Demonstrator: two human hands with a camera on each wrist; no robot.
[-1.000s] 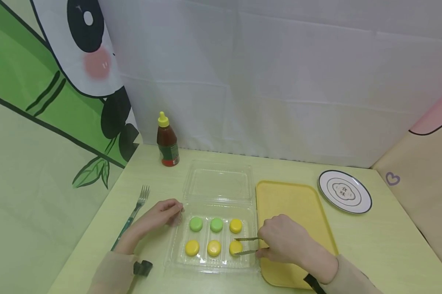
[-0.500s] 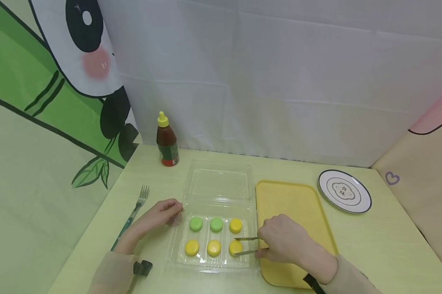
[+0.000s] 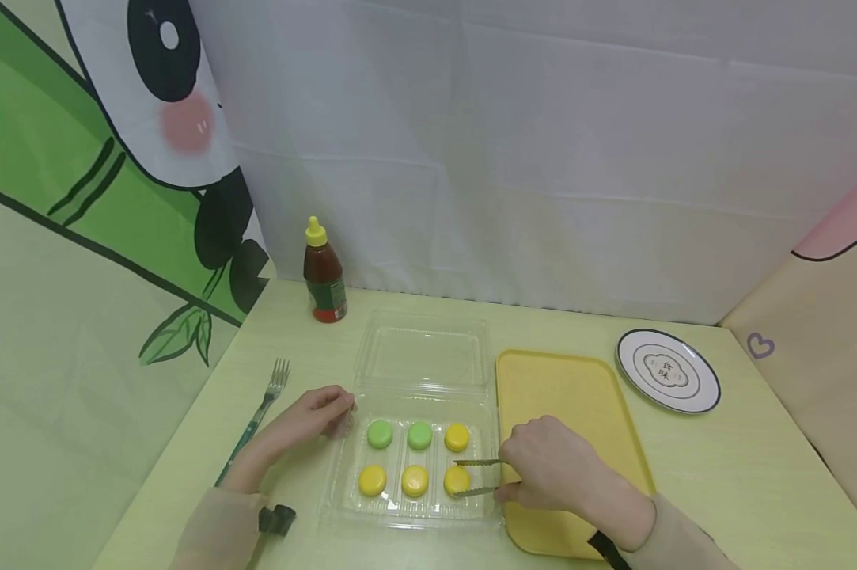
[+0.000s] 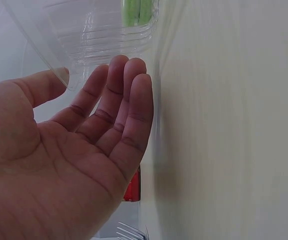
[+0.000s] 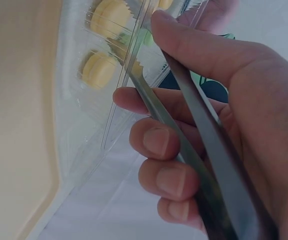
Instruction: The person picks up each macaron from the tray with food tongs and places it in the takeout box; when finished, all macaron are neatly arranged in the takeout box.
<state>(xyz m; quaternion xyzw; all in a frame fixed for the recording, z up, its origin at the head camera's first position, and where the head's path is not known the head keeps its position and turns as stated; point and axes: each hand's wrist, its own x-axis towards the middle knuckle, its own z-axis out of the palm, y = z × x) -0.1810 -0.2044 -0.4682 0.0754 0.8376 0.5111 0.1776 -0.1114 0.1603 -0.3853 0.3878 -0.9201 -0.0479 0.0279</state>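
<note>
In the head view, several yellow and green macarons sit in two rows in an open clear plastic container (image 3: 343,507). My left hand (image 3: 321,412) holds its left rim near the hinge; in the left wrist view the rim's corner lies between the thumb (image 4: 48,87) and the curved fingers. With my right hand (image 3: 559,463) I grip metal tongs (image 3: 481,462) from the right side. Their toothed tips stand apart about the front right yellow macaron (image 3: 456,480); whether they touch it I cannot tell. The right wrist view shows thumb and fingers on opposite arms of the tongs (image 5: 204,135).
A yellow tray (image 3: 556,372) lies right of the container, partly under my right hand. Behind it to the right is a white plate (image 3: 642,348). A sauce bottle (image 3: 324,277) stands at the back left, and a fork (image 3: 260,412) lies beside my left forearm.
</note>
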